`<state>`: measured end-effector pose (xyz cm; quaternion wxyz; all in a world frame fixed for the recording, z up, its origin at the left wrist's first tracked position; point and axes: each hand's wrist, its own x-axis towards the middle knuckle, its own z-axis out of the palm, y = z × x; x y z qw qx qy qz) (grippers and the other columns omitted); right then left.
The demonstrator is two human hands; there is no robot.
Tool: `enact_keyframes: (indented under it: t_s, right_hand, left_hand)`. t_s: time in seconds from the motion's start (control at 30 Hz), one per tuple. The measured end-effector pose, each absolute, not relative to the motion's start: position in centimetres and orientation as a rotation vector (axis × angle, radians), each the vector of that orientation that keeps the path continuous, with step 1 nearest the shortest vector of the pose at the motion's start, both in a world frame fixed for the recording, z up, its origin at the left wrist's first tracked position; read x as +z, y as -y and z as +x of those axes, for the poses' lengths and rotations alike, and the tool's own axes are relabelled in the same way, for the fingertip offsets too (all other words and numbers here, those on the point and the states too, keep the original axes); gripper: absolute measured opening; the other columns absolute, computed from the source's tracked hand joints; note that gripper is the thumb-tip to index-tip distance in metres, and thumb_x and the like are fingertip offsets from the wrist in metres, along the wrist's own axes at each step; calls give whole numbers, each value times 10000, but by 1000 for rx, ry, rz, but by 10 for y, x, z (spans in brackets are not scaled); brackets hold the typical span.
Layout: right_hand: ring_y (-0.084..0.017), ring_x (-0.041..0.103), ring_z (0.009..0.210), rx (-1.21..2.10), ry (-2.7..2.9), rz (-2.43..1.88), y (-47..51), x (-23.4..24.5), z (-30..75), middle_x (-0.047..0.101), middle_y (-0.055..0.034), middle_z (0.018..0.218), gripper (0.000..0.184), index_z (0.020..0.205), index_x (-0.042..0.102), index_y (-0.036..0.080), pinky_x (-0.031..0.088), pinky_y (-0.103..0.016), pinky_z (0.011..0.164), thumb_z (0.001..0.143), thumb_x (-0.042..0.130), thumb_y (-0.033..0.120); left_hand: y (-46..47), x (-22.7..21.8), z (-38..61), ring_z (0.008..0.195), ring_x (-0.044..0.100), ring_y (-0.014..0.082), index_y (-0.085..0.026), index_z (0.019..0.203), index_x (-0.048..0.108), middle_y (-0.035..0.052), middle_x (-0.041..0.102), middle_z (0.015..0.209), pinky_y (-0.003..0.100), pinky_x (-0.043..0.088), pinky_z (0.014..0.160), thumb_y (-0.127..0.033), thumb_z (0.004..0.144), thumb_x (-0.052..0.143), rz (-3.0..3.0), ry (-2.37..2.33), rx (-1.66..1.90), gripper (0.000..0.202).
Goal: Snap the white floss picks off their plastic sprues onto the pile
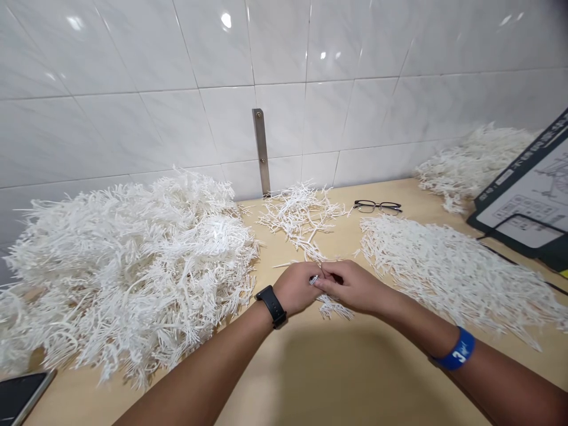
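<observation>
Brightness: bright and even, cool white light from overhead.
Glare: small hot spots on the glossy wall tiles [133, 71], strongest near the top.
Shadows: a soft, broad shadow on the table [337, 378] beneath the forearms; faint ones under the white plastic heaps [128, 260].
Focus: sharp at centre around the hands; no motion blur.
Distortion: wide-angle bending of tile lines toward the edges; dark vignette in the top right corner.
Exposure: the heaps nearly bleach out, detail thin.

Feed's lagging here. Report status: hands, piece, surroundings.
Left hand and right hand pinched together on a small white plastic piece over the table. Big white pile left, flatter pile right, glasses behind.
</observation>
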<state>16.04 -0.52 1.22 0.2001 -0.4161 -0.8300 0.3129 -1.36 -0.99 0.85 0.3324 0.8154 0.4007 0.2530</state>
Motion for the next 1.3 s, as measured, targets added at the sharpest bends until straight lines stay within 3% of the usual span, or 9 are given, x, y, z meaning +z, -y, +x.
enact_keyframes:
  t_s: [0.17, 0.3, 0.5, 0.6, 0.8, 0.9, 1.0, 1.13, 1.3]
  right_hand:
    - [-115, 431, 582, 1172, 2248, -992, 0, 14, 164, 493, 5, 596, 429, 606, 491, 160, 316, -245, 571, 923, 426, 443]
    - [-113, 423, 585, 1482, 2169, -885, -8, 18, 173, 508, 1, 604, 427, 618, 541, 151, 323, -248, 576, 893, 486, 474]
    - [-104, 393, 581, 1655, 2011, -821, -15, 13, 180, 481, 6, 605, 425, 609, 547, 143, 309, -257, 576, 864, 542, 483]
    - [-102, 375, 547, 1520, 1835, -888, -14, 12, 178, 441, 14, 556, 457, 549, 489, 161, 305, -265, 558, 850, 550, 500]
    - [-99, 239, 484, 668, 1361, -1380, -21, 20, 193, 253, 44, 497, 506, 518, 294, 216, 212, -270, 466, 819, 556, 528]
    - [-101, 212, 491, 430, 1236, -1499, -30, 18, 207, 209, 51, 501, 536, 522, 250, 226, 210, -270, 461, 780, 597, 543]
    - [-106, 240, 500, 447, 1302, -1455, -29, 16, 204, 235, 48, 512, 518, 529, 272, 222, 241, -270, 475, 809, 558, 550]
    - [-108, 316, 517, 675, 1792, -1258, -8, 19, 175, 333, 31, 523, 467, 533, 344, 200, 266, -262, 499, 868, 489, 492]
    - [-95, 358, 546, 861, 2255, -1161, 9, 19, 154, 398, 46, 552, 386, 604, 407, 179, 245, -229, 510, 826, 570, 451]
  left_hand:
    - [10, 9, -13, 666, 511, 122, -162, 692, 674, 13, 610, 702, 220, 354, 603, -312, 803, 565, 2134, -1140, 645, 216]
    - [12, 13, -14, 749, 545, 134, -193, 822, 709, 12, 633, 787, 219, 381, 660, -388, 845, 536, 2095, -1021, 615, 261]
    - [11, 14, -17, 835, 572, 146, -174, 844, 698, 34, 642, 872, 232, 411, 769, -408, 865, 523, 2048, -929, 669, 293]
    - [10, 13, -18, 842, 580, 149, -154, 819, 672, 43, 649, 877, 240, 419, 788, -386, 873, 506, 1988, -961, 696, 290]
    - [10, 14, -18, 783, 571, 146, -157, 785, 658, 33, 656, 828, 242, 421, 736, -403, 863, 502, 1993, -1050, 645, 302]
    - [11, 14, -18, 779, 571, 147, -160, 794, 664, 36, 660, 829, 242, 420, 729, -416, 865, 492, 2006, -1063, 635, 317]
    - [11, 14, -18, 778, 572, 149, -161, 797, 667, 37, 664, 834, 244, 422, 727, -419, 857, 499, 2007, -1079, 626, 314]
    - [11, 13, -17, 749, 571, 156, -157, 773, 671, 35, 670, 805, 251, 426, 705, -432, 818, 544, 2005, -1100, 609, 306]
    - [12, 13, -16, 795, 604, 156, -167, 845, 704, 30, 706, 884, 236, 433, 722, -220, 796, 487, 2048, -1000, 607, 229]
